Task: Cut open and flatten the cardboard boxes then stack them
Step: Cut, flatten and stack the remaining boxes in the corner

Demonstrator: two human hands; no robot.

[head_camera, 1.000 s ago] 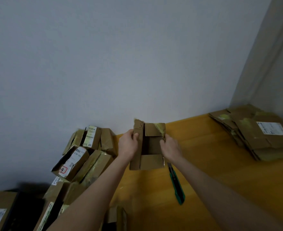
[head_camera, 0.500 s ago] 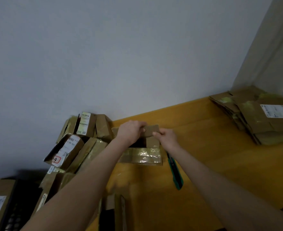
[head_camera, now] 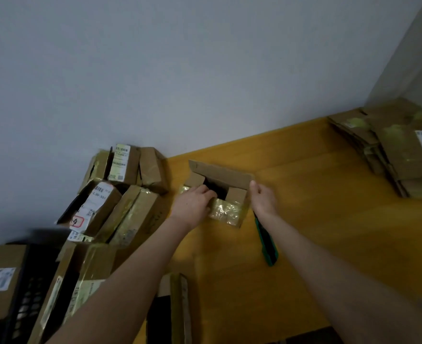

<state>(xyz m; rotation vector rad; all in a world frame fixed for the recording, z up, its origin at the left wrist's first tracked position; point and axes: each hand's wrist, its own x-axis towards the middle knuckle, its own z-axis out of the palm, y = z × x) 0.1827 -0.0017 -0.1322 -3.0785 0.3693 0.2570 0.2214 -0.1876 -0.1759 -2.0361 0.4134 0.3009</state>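
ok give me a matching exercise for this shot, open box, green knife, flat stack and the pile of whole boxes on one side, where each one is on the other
1 open box
2 green knife
3 flat stack
4 pile of whole boxes

A far right of the table
B beyond the table's left end
C gripped by left hand and right hand
D loose on the table, in no hand

Pairs: 1-C, 2-D, 3-A, 4-B

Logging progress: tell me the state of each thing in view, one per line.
Box: on table, top flaps open, not flattened.
Left hand: grips box's front wall.
Right hand: holds box's right end.
Knife: lying on table, unheld.
Flattened stack: flat, piled.
Box pile: unflattened, taped.
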